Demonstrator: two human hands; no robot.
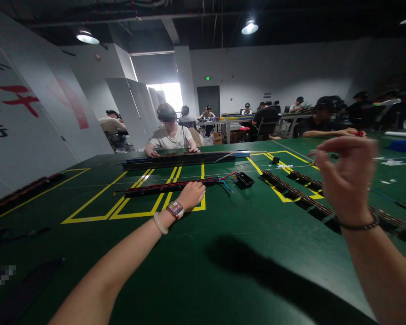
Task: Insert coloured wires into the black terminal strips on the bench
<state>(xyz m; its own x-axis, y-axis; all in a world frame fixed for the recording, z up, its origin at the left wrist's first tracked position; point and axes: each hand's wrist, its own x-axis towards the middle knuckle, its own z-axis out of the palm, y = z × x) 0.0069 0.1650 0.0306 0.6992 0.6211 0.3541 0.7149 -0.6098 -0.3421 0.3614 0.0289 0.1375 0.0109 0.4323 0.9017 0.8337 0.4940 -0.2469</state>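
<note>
My left hand (191, 197), with a watch at its wrist, lies at the near edge of a long black strip (149, 191). Its fingers are curled over the strip, partly hidden. Red and blue wires run along the strip and stick out at its right end. Just beyond that end sits a small black open box (244, 179). My right hand (347, 178) is raised above the table at the right. Its thumb and fingers are drawn together and somewhat blurred; whatever is between the tips is too small to make out.
Yellow tape (88, 220) marks rectangles on the green table (176, 275). Long dark strips (299, 195) lie at the right, another (23, 194) at the far left. Across the table, a person (171, 135) has both hands at a long black bar (179, 159). Another person (320, 119) sits at the right.
</note>
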